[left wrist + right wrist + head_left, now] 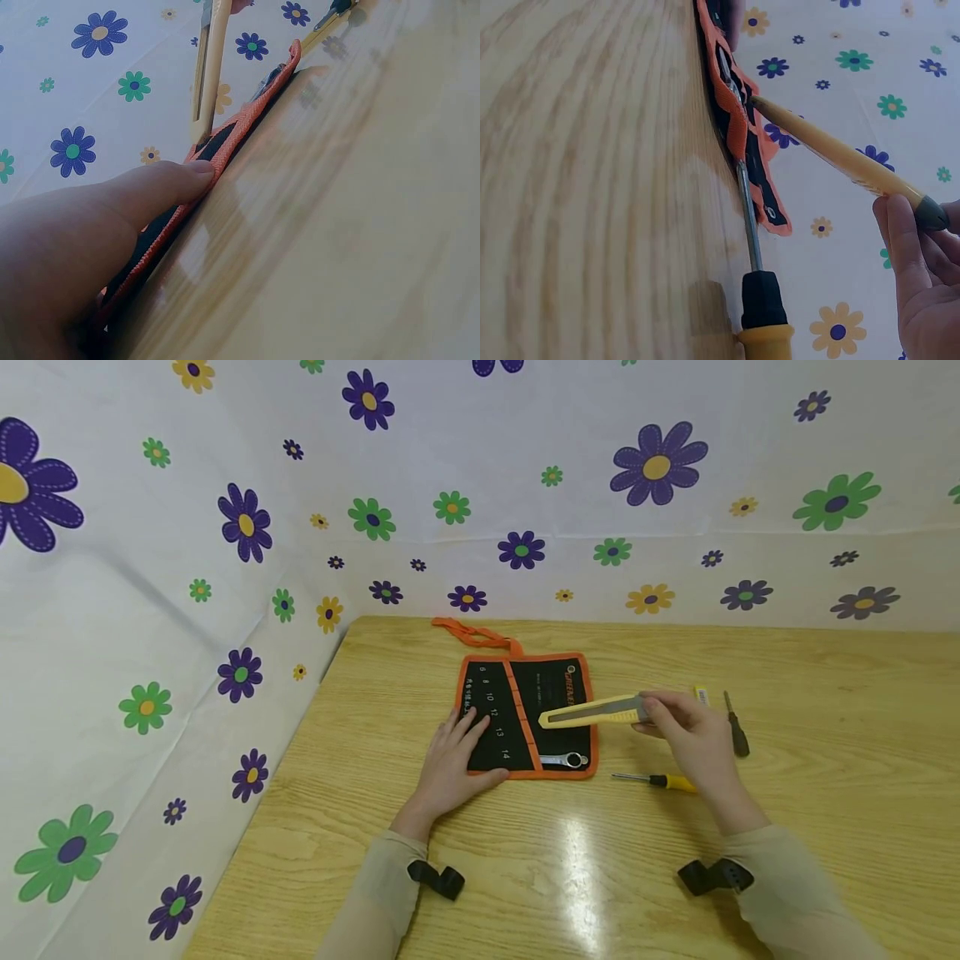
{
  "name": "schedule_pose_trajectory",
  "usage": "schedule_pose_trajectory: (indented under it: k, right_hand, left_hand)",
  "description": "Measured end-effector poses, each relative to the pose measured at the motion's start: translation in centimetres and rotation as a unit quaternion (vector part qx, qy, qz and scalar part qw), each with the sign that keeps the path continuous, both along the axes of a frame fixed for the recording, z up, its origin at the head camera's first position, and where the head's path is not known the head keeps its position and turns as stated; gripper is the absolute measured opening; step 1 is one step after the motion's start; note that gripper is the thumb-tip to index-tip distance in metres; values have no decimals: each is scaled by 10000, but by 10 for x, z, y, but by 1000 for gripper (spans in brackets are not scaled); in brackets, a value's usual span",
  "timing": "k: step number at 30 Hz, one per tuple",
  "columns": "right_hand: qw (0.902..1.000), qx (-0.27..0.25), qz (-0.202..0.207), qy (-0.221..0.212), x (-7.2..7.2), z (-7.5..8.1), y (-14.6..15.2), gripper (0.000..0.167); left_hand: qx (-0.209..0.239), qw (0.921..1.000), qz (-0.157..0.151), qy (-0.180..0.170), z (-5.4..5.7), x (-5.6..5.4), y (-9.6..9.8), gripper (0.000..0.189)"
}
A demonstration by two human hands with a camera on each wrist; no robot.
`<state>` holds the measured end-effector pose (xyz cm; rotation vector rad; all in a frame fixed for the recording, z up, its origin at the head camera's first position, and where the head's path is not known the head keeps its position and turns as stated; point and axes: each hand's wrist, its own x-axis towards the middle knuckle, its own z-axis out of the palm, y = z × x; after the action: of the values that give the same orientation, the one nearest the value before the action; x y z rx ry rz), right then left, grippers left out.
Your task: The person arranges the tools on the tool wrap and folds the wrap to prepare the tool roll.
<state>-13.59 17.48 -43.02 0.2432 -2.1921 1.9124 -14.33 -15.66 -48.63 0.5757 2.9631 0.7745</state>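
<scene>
A black tool pouch [498,727] with orange trim and printed size numbers lies flat on the table. My left hand [452,756] rests on its left part, fingers spread, the thumb along the lower edge. Between thumb and fingers, my right hand [693,735] pinches the grey end of a yellow utility knife [592,712]. The knife's other end points left, over the pouch's slotted middle; in the left wrist view the knife [206,82] stands close to the orange edging. A wrench [562,761] sits in the lowest slot, its ring end showing.
Below the right hand lies a yellow-and-black screwdriver [671,782], its shaft toward the pouch. A dark-handled screwdriver [738,735] and a small yellow item [701,695], partly hidden, lie behind that hand. An orange strap [476,633] trails from the pouch's top. Flowered cloth [525,485] stands behind the table.
</scene>
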Motion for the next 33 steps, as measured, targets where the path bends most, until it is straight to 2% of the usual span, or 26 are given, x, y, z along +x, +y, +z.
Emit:
schedule_pose_trajectory:
  k: [7,17,22,28,33]
  right_hand:
    - [9998,116,148,-43,-4,-6,-4,32]
    - [9979,369,305,-429,-6,-5,-10,33]
    - [9947,480,408,-809,-7,-5,-10,37]
    - [9862,668,658,-1365,-11,-3,-7,41]
    - [9800,858,713,-1647,-14,-3,-7,41]
  left_hand:
    - [-33,10000,-5,-19,2,0,1,86]
    - [-25,10000,11,-48,4,1,1,86]
    - [-43,10000,2,-53,3,1,1,86]
    - [-34,10000,-14,-26,4,1,1,86]
    - [-14,10000,-22,-27,3,1,0,86]
